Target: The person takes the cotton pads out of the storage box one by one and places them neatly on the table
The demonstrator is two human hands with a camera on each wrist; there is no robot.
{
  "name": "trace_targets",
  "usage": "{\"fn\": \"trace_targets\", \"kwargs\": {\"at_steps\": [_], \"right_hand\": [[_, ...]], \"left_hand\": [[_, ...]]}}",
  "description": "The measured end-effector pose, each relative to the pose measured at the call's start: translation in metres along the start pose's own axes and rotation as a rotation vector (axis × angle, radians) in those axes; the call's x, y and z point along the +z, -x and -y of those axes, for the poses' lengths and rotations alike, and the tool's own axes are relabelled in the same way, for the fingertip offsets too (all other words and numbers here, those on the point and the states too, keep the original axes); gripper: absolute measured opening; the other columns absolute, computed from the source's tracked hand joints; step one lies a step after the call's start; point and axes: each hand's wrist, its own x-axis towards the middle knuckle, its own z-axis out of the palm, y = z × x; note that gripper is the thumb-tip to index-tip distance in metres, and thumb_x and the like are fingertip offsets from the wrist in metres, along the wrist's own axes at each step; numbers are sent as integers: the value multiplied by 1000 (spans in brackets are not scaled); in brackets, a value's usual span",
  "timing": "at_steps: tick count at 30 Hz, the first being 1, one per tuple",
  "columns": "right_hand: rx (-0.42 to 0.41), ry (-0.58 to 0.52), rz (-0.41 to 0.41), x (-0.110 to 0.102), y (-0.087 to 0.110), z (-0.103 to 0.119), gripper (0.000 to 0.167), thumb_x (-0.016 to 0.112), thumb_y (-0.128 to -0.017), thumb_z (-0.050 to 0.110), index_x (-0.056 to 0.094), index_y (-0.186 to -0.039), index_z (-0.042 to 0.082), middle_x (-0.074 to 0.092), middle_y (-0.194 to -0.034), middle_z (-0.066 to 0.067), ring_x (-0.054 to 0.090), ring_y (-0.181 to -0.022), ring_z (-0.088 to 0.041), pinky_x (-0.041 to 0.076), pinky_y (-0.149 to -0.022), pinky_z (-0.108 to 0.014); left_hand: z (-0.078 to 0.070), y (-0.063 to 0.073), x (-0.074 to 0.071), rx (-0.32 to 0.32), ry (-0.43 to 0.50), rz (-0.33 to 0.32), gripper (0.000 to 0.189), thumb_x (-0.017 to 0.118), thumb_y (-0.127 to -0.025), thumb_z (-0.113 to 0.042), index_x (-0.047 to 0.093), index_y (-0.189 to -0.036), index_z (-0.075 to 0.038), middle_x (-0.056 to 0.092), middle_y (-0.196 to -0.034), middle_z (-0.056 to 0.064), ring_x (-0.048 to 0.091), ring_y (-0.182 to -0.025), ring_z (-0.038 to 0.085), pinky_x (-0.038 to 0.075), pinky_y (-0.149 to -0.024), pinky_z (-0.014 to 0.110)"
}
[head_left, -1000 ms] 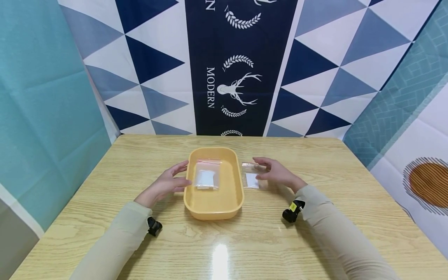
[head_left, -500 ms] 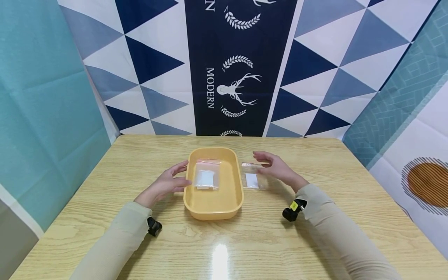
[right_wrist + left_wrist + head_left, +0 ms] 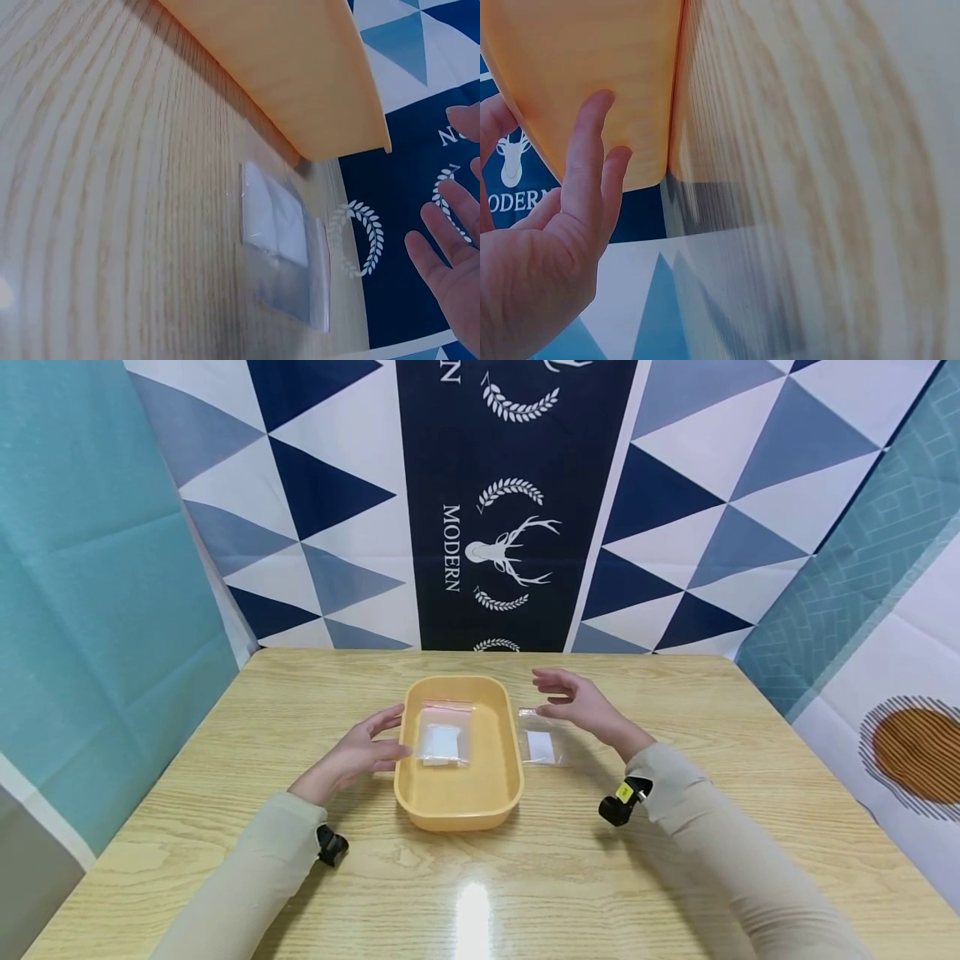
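Near far edge of clear, flat plastic bag with white insert [image 3: 542, 745], right hand [image 3: 590, 706] hovers, fingers spread, pinching nothing. Left hand [image 3: 356, 756] spread, set against side of oblong yellow-orange tray [image 3: 495, 789]. Second clear bag [image 3: 442, 743] inside tray; first bag flat on pale wood-grain table [image 3: 555, 877], just right of tray. I judge step: handling loose bag (guess from afar); next move calls for low pinch at thin edge.

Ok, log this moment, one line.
left hand: at tray; right hand: raised, empty; clear bag: inside tray; another clear bag: on table, right of tray
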Motion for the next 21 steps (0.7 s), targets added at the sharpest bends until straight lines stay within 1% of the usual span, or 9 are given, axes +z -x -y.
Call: {"fn": "trace_targets", "kwargs": {"at_steps": [5, 8, 10, 11, 16, 21], "right_hand": [[2, 5, 5, 1, -4, 6, 60, 69, -83, 3, 44, -138, 6, 46, -134, -17, 45, -122, -32, 47, -95, -38], [10, 7, 7, 2, -6, 9, 60, 69, -83, 5, 44, -138, 7, 46, -135, -17, 45, -122, -30, 47, -95, -37], [17, 7, 8, 4, -9, 12, 60, 70, -83, 8, 44, -137, 8, 47, -135, -16, 45, -122, -30, 46, -95, -37], [23, 1, 13, 5, -8, 17, 60, 70, -83, 7, 44, -137, 7, 46, -135, -17, 44, -122, -31, 46, -95, -38], [32, -9, 14, 11, -14, 24, 60, 69, -83, 5, 44, -138, 5, 47, -134, -16, 45, -122, -31, 46, -96, -38], [19, -12, 13, 18, -23, 24, 60, 70, -83, 8, 45, -137, 8, 48, -133, -15, 45, -122, -32, 45, -97, -38]], "left_hand": [[0, 0, 0, 0, 0, -1, 77, 62, -86, 2, 20, -149, -11, 25, -147, 17, 42, -123, 39, 50, -89, 42], [1, 0, -1, 4, 1, -2, 77, 62, -86, 2, 20, -149, -11, 24, -147, 17, 42, -123, 39, 50, -89, 42], [1, 0, -1, 6, 5, -1, 78, 63, -85, 1, 20, -149, -11, 24, -147, 17, 42, -123, 39, 50, -89, 42], [1, 0, -2, 7, 5, -1, 78, 63, -85, 1, 20, -149, -11, 24, -147, 17, 42, -123, 39, 50, -88, 42], [2, -2, -2, 4, 9, -4, 79, 64, -84, 2, 20, -149, -12, 23, -147, 18, 41, -124, 39, 50, -88, 42], [2, -2, -1, 2, 3, -7, 79, 64, -84, 2, 21, -149, -12, 24, -146, 18, 42, -123, 39, 51, -88, 42]]}}
